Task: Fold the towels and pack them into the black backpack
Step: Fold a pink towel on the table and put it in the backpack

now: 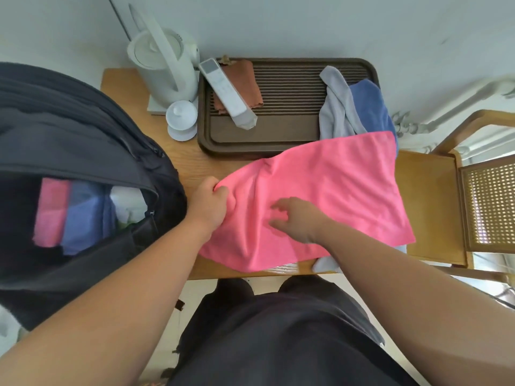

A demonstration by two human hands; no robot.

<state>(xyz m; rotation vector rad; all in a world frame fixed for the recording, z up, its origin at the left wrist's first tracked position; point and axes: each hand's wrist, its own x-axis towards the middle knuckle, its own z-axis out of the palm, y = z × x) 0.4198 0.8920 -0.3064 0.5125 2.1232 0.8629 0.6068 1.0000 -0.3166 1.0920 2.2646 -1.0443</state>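
A pink towel (328, 190) lies spread across the wooden table (178, 168). My left hand (209, 201) grips its bunched left edge. Over the towel's middle, my right hand (295, 218) has its fingers spread and relaxed, holding nothing. The black backpack (69, 129) stands open at the left, with a folded pink towel (51, 213), a folded blue towel (83, 215) and something white inside. A grey towel (334, 104) and a blue towel (370, 107) lie crumpled behind the pink one. Another pale cloth (326, 263) peeks out under its near edge.
A dark brown slatted tray (289, 84) at the back holds a white remote (228, 96) and a brown cloth (245, 79). A white kettle (164, 59) and a lidded white cup (182, 118) stand left of it. A wooden chair (434, 204) sits at the right.
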